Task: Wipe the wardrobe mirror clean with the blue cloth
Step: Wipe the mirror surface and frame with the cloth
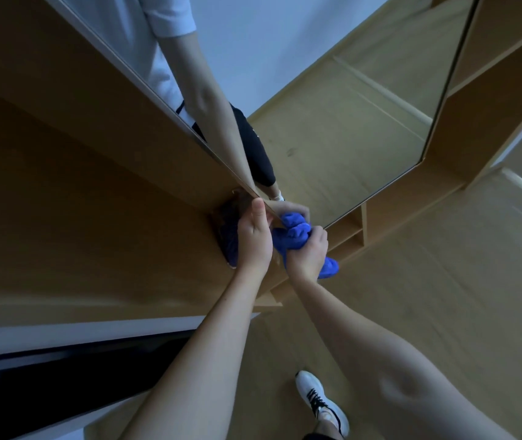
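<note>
At the left of centre, the left hand point(253, 236) grips the near edge of the mirror door point(364, 128), thumb up along it, seemingly steadying it. Just right of it, the right hand point(308, 249) is clenched around the bunched blue cloth point(291, 238), pressed to the glass at its lower corner. A smudge point(291, 151) shows mid-pane toward the upper right, so wiping looks underway, not finished.

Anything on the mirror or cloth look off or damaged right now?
One dark smudge shows on the mirror at mid-height, away from the blue cloth, which is bunched at the bottom corner. I see no cracks or spills. The right hand grips the cloth; the left hand holds the mirror's edge.
</note>
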The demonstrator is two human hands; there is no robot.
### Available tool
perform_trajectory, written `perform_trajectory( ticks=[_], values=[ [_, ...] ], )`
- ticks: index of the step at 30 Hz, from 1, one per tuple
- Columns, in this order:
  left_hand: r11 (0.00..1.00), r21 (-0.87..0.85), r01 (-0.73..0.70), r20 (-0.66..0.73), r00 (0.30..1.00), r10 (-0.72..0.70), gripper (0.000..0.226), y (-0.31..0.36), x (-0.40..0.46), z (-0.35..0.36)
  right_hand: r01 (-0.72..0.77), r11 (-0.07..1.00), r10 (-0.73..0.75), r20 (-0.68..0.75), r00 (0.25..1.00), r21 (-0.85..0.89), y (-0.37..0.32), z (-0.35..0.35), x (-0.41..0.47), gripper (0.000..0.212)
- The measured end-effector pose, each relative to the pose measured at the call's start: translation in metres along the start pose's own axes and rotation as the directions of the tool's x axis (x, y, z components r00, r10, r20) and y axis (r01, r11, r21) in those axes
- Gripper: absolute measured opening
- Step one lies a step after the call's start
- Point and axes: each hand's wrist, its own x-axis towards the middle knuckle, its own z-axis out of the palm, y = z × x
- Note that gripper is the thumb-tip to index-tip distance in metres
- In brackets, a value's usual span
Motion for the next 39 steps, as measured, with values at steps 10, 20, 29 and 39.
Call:
perform_trajectory(
  ticks=[10, 20, 29, 39],
  values=[
    [0.999, -0.032, 0.036, 0.042, 0.999, -0.035, 0.058, 0.006, -0.002, 0.000, 0.091, 0.996, -0.090, 0.074, 0.993, -0.007, -0.003, -0.006, 0.010, 0.038],
    [0.999, -0.018, 0.037, 0.049, 0.998, -0.036, 0.040, 0.002, -0.001, -0.001, 0.163, 0.976, -0.165, 0.001, 0.986, 0.145, -0.027, -0.012, -0.010, 0.030],
    [0.991, -0.040, 0.129, 0.061, 0.990, -0.126, 0.051, 0.002, -0.002, -0.004, 0.033, 0.991, -0.017, 0.120, 0.993, -0.133, 0.001, -0.019, 0.010, 0.032],
    [0.989, 0.142, -0.052, 0.184, 0.983, 0.026, 0.034, 0.040, -0.016, -0.055, 0.355, 0.931, -0.359, -0.029, 0.933, -0.085, -0.074, -0.039, -0.026, 0.039]
  ],
)
